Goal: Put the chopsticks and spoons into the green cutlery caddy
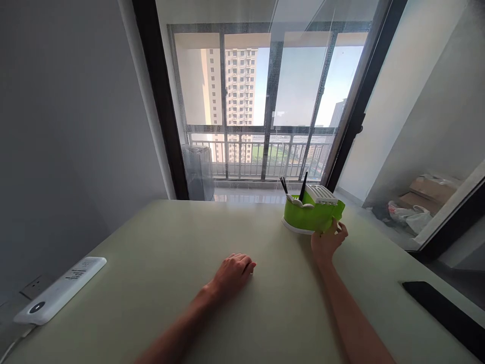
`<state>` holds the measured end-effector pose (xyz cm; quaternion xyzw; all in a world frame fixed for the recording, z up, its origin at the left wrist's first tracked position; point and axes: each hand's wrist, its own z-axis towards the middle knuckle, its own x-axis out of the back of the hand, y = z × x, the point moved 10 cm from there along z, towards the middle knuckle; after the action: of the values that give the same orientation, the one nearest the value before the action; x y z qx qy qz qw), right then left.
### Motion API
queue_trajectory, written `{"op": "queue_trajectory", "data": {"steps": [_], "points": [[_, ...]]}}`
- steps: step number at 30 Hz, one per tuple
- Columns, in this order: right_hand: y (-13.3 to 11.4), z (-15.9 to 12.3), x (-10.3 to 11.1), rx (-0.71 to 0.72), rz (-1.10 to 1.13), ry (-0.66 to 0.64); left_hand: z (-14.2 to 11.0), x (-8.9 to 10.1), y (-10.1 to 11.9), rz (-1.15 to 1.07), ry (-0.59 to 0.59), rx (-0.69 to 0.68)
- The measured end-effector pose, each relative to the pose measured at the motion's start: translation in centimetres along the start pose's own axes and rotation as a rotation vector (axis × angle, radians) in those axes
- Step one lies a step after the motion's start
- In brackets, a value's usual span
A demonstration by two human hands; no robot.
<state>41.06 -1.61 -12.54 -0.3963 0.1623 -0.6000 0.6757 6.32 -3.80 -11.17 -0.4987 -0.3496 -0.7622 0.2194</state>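
Toward the far right of the table stands a green and white utensil holder [303, 218], with a scalloped white rim and a slotted white top. Thin black sticks [284, 185] and a thicker black handle [303, 187] rise out of it. My right hand [326, 241] is at its near right side, fingers bent against the green wall; some fingertips are hidden. My left hand [234, 273] rests on the table in the middle, its fingers curled in. A small red spot shows at its fingertips, and whatever is inside that hand cannot be seen.
A white power strip [71, 285] with a cable lies at the table's left edge. On the right lies a long black flat object [439, 308]. The pale table [182, 237] ends near a glass door; boxes and plastic bags [420, 202] sit beyond at right.
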Motion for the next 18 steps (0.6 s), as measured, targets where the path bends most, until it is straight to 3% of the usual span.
{"op": "queue_trajectory", "data": {"steps": [11,18], "points": [[5.4,-0.3,-3.5,-0.086,0.054,-0.21,0.0,-0.2,0.1,0.005,-0.011,-0.008],[4.6,-0.2,-2.5,-0.074,0.085,-0.2,0.0,-0.4,0.2,0.019,0.006,-0.037]]}}
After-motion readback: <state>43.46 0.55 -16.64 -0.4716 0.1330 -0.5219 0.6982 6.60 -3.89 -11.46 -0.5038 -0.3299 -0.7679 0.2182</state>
